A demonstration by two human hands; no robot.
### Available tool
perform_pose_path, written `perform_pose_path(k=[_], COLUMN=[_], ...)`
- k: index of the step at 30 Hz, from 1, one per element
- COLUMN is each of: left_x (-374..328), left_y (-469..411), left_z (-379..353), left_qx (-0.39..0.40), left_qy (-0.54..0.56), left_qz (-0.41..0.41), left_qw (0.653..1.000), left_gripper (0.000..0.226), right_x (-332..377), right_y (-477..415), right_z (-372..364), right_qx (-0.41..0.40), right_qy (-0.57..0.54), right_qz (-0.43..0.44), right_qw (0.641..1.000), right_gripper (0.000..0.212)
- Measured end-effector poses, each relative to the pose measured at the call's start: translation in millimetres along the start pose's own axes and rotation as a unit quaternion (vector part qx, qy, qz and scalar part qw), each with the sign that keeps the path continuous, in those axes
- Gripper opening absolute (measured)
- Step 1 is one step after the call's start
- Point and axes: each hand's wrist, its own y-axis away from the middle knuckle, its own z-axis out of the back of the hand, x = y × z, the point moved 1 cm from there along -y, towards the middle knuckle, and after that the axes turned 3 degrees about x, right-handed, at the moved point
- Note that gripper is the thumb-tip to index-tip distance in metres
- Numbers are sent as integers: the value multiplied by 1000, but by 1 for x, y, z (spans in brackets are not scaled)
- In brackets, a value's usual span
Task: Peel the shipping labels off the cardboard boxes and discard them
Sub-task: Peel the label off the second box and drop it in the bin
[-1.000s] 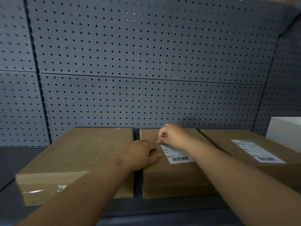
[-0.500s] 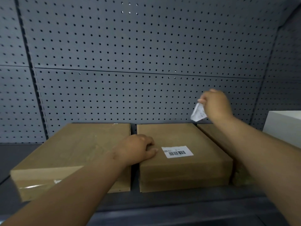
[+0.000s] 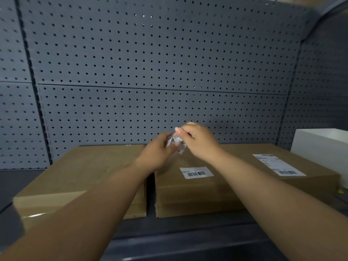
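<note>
Three flat cardboard boxes lie side by side on a dark shelf. The left box (image 3: 84,174) has no label on top. On the middle box (image 3: 188,193) a strip of white label with a barcode (image 3: 196,172) stays stuck. A full white shipping label (image 3: 278,164) covers part of the right box (image 3: 310,178). Above the middle box, my left hand (image 3: 156,154) and my right hand (image 3: 199,141) meet, and both pinch a torn, crumpled piece of label (image 3: 178,145) between the fingertips.
A grey pegboard wall (image 3: 150,72) closes off the back and both sides. A white box (image 3: 323,147) stands at the far right behind the right box. The shelf's dark front edge (image 3: 188,245) runs below the boxes.
My right hand tore the upper part of the label off the middle box and lifted it. My left hand left the box and came up to the torn piece.
</note>
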Motion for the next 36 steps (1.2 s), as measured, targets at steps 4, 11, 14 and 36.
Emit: perform_pose_path(k=[4,11,14,36], left_x=[-2,-3,2,6], left_y=[1,7,16,30], left_z=[1,19,27,-1], left_qx=[-49,-107,-148,49], left_qy=[-14,-110,-237,-529], left_qz=[-22,-20,-30,-118], left_qw=[998,988,960,839], left_gripper=[30,28,53,29], right_x=[3,-18,-21,12], right_y=[4,17,27,50], right_z=[5,19,22,-8], right_qx=[18,27,130,280], right_qy=[-30,-80,7,283], right_qz=[-11,-111,-88,15], right_qw=[999,990,988,917], right_gripper=[42,42,34,21])
